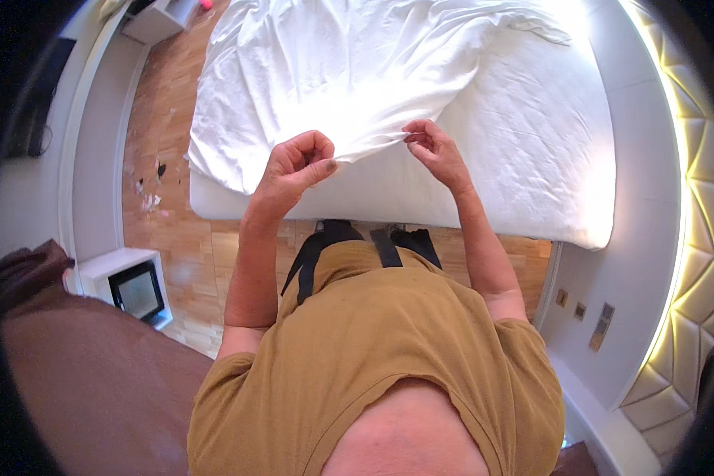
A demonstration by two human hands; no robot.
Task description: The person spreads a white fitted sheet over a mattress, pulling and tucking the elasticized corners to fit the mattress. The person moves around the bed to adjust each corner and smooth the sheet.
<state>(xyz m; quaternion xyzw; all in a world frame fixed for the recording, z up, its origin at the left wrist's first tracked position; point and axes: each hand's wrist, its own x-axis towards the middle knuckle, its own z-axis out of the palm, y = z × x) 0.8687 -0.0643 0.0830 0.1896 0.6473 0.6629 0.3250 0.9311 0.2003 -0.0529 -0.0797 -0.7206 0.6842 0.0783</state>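
Observation:
A white bed sheet [333, 65] lies rumpled over the left and far part of a bed, its near edge lifted towards me. My left hand [300, 163] pinches that edge between thumb and curled fingers. A short way to the right, my right hand [433, 146] grips the same edge with its fingertips. Between the two hands the fabric is drawn into folds. Beneath and to the right, the mattress [541, 131] shows a white, slightly creased covering. Strong glare washes out the sheet's middle.
Small scraps of litter [152, 199] lie on the wooden floor [184, 250] at left. A white cabinet with a dark-framed front [137, 291] stands beside a brown-covered surface [95, 381]. At right are wall sockets and switches [601, 327] and a lit padded panel [690, 279].

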